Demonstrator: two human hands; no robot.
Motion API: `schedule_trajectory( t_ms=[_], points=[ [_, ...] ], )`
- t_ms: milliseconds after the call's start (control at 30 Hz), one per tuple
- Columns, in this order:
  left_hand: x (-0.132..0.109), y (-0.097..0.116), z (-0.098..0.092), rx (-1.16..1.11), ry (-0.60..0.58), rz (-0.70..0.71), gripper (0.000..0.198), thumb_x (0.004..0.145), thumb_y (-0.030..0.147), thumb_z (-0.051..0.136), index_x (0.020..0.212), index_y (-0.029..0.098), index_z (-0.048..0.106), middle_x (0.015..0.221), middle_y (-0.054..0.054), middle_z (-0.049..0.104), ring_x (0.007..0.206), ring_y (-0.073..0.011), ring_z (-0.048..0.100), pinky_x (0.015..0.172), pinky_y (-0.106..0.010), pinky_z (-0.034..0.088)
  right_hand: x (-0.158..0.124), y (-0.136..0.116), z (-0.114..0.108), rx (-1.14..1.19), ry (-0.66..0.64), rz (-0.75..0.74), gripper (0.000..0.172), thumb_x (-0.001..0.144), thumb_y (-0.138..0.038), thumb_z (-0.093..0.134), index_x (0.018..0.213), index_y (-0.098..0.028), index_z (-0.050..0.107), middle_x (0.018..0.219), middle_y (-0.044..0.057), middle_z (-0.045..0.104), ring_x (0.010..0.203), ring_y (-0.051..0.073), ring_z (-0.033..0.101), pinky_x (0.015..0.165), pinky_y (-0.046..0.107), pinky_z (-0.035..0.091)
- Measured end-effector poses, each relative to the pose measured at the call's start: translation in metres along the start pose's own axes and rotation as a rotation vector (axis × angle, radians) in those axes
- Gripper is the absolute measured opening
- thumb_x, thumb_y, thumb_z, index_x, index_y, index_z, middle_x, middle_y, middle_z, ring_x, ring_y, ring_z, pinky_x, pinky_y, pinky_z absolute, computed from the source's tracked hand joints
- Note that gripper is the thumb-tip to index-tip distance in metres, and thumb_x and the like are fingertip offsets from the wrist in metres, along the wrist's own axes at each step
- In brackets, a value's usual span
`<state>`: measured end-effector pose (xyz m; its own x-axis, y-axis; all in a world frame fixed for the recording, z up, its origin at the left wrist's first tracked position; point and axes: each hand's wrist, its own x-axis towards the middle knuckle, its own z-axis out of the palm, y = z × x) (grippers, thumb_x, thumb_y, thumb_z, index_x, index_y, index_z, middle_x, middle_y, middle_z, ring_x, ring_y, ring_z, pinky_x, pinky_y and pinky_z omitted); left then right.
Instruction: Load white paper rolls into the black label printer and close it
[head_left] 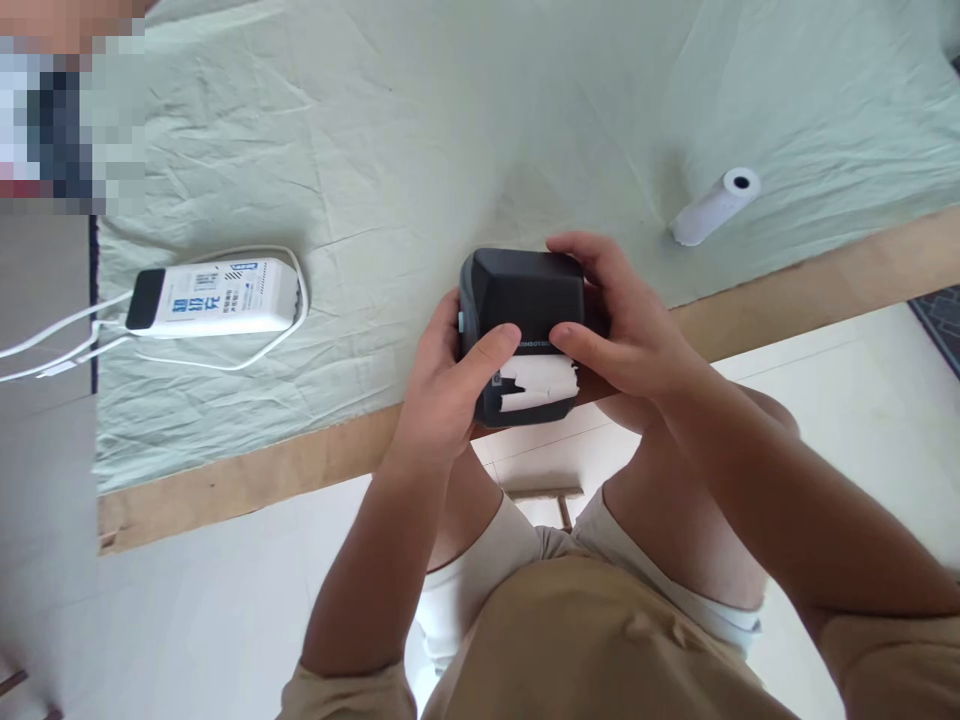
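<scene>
A small black label printer (531,290) is held between both hands above the table's near edge. White paper with a torn edge (540,382) lies across its lower face. My left hand (454,370) grips the left side, thumb on the face and fingers hidden behind. On the other side, my right hand (615,310) is closed round the printer, its thumb beside the lettering and index finger along the upper right corner. Off to the right, a white paper roll (716,207) with a dark core stands on the cloth, apart from the hands.
A pale green cloth (420,120) covers the table, leaving a bare wooden edge (247,490) in front. At left lies a white power strip (217,297) with white cables running off the table's left side. A blurred-out patch hides the upper left corner. My legs are under the edge.
</scene>
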<state>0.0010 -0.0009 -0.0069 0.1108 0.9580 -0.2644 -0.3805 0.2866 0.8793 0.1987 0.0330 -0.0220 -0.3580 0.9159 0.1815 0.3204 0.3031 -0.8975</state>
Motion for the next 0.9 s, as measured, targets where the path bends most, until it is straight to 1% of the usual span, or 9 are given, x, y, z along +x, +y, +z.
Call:
schedule_trajectory(
  t_ms=[100, 233, 367, 467, 533, 600, 667, 733, 900],
  points=[
    [0.000, 0.000, 0.002, 0.004, 0.006, 0.012, 0.036, 0.085, 0.030, 0.084, 0.117, 0.021, 0.071, 0.096, -0.004, 0.075, 0.075, -0.0183, 0.074, 0.060, -0.027, 0.064, 0.000, -0.004, -0.001, 0.070, -0.001, 0.046, 0.058, 0.092, -0.047, 0.072, 0.143, -0.030, 0.050, 0.134, 0.006, 0.068, 0.098, 0.022, 0.071, 0.082, 0.039, 0.063],
    [0.000, -0.001, 0.004, -0.017, 0.029, 0.043, 0.027, 0.085, 0.026, 0.081, 0.110, 0.021, 0.072, 0.089, -0.001, 0.073, 0.068, -0.0144, 0.070, 0.056, -0.024, 0.061, 0.002, 0.000, -0.004, 0.073, -0.035, 0.008, 0.061, 0.089, -0.051, 0.073, 0.141, -0.031, 0.049, 0.136, 0.006, 0.066, 0.098, 0.022, 0.070, 0.088, 0.040, 0.063],
    [-0.001, -0.003, 0.003, -0.035, 0.022, 0.035, 0.027, 0.084, 0.026, 0.082, 0.108, 0.021, 0.072, 0.087, 0.000, 0.074, 0.067, -0.0143, 0.070, 0.049, -0.020, 0.054, 0.004, 0.004, -0.005, 0.047, -0.042, -0.014, 0.060, 0.090, -0.049, 0.071, 0.142, -0.029, 0.048, 0.137, 0.007, 0.065, 0.101, 0.022, 0.072, 0.091, 0.042, 0.064],
    [0.000, -0.003, 0.006, -0.076, 0.013, 0.036, 0.026, 0.088, 0.037, 0.079, 0.107, 0.021, 0.073, 0.088, -0.001, 0.076, 0.076, -0.0181, 0.074, 0.059, -0.024, 0.059, 0.004, 0.005, -0.005, 0.044, -0.024, -0.025, 0.057, 0.090, -0.049, 0.071, 0.139, -0.031, 0.049, 0.137, 0.006, 0.065, 0.099, 0.021, 0.072, 0.088, 0.041, 0.064],
    [0.002, -0.002, 0.009, -0.138, -0.021, 0.023, 0.028, 0.094, 0.047, 0.070, 0.102, 0.020, 0.074, 0.094, -0.004, 0.078, 0.091, -0.0234, 0.077, 0.071, -0.030, 0.064, 0.003, 0.005, -0.005, 0.036, -0.013, -0.016, 0.057, 0.089, -0.053, 0.070, 0.139, -0.032, 0.049, 0.136, 0.005, 0.065, 0.097, 0.021, 0.072, 0.085, 0.040, 0.064],
    [0.004, -0.001, 0.012, -0.199, -0.038, 0.008, 0.032, 0.100, 0.047, 0.060, 0.092, 0.019, 0.074, 0.092, -0.006, 0.078, 0.103, -0.0275, 0.077, 0.080, -0.035, 0.066, 0.003, 0.006, -0.005, 0.023, -0.002, -0.013, 0.058, 0.089, -0.055, 0.071, 0.138, -0.032, 0.049, 0.137, 0.005, 0.065, 0.097, 0.020, 0.071, 0.085, 0.039, 0.063],
    [0.007, -0.002, 0.013, -0.220, 0.050, 0.039, 0.035, 0.103, 0.043, 0.056, 0.080, 0.021, 0.070, 0.077, -0.005, 0.074, 0.102, -0.0286, 0.077, 0.081, -0.038, 0.066, 0.003, 0.006, -0.005, 0.018, 0.002, -0.010, 0.057, 0.089, -0.052, 0.071, 0.138, -0.032, 0.050, 0.137, 0.005, 0.065, 0.097, 0.020, 0.071, 0.084, 0.038, 0.062],
    [0.009, -0.004, 0.011, -0.192, 0.122, 0.007, 0.029, 0.103, 0.041, 0.059, 0.088, 0.021, 0.073, 0.078, -0.004, 0.075, 0.104, -0.0282, 0.078, 0.084, -0.039, 0.066, 0.005, 0.006, -0.004, 0.022, -0.003, 0.008, 0.056, 0.089, -0.047, 0.071, 0.138, -0.033, 0.049, 0.136, 0.004, 0.065, 0.095, 0.019, 0.071, 0.082, 0.037, 0.063],
    [0.010, -0.014, 0.000, -0.153, 0.146, 0.070, 0.024, 0.096, 0.045, 0.072, 0.092, 0.022, 0.074, 0.084, -0.002, 0.078, 0.105, -0.0267, 0.079, 0.087, -0.035, 0.065, 0.008, -0.005, -0.003, 0.002, -0.040, 0.066, 0.054, 0.090, -0.041, 0.069, 0.140, -0.032, 0.049, 0.137, 0.004, 0.067, 0.093, 0.018, 0.072, 0.087, 0.038, 0.065]
  ],
)
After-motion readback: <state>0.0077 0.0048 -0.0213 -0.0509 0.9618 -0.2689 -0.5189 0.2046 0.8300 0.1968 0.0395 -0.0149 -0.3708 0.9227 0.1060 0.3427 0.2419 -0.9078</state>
